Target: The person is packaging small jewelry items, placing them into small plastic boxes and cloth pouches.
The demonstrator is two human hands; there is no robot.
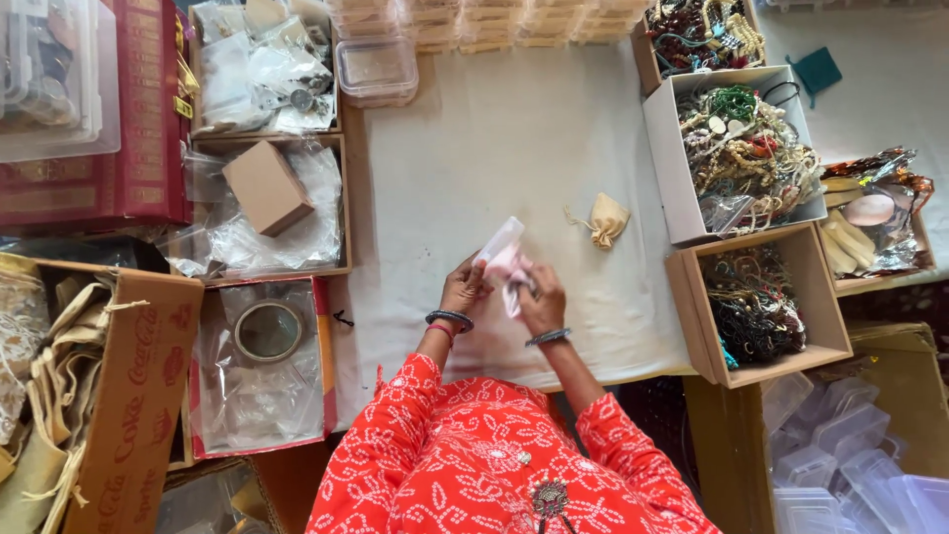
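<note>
Hands: I see my left hand (463,289) and right hand (541,303) pinching a small clear pouch (502,255).
Right boxes: white box (664,148) holds tangled beads; brown box (828,318), dark necklaces.

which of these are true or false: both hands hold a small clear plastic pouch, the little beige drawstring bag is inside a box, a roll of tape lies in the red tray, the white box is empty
1. Both hands, left hand and right hand, hold the small clear plastic pouch: true.
2. The little beige drawstring bag is inside a box: false, it lies on the white cloth.
3. A roll of tape lies in the red tray: true.
4. The white box is empty: false, it holds a heap of beaded jewellery.
</note>
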